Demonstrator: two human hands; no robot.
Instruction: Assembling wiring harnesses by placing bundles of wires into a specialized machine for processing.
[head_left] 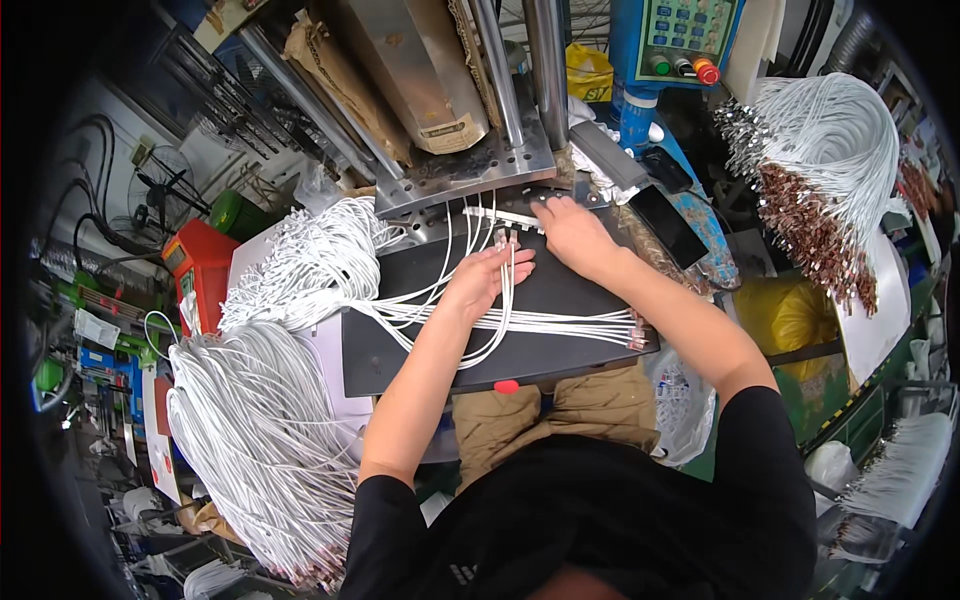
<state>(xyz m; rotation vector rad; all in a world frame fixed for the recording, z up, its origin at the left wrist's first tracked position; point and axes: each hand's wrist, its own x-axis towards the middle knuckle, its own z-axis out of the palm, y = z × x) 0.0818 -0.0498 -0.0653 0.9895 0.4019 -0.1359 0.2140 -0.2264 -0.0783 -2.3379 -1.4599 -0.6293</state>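
My left hand (484, 279), palm partly turned up, is closed on a few white cables (508, 298). Their small clear-and-copper connector ends (508, 238) stick up past its fingers. My right hand (580, 236) bends its fingers down at the right end of a slotted metal bar (505, 217) and appears to grip it; its fingertips are partly hidden. The bar lies at the front of the press's steel plate (470, 180). More white cables (570, 321) lie across the black work board (420, 262), their connector ends at its right edge.
Steel press columns (548, 80) rise behind the board. A control panel (688, 40) with a red button stands back right. Large white cable bundles (260, 430) lie at left, and another cable bundle (825, 150) at right. A dark phone-like slab (668, 226) sits beside my right arm.
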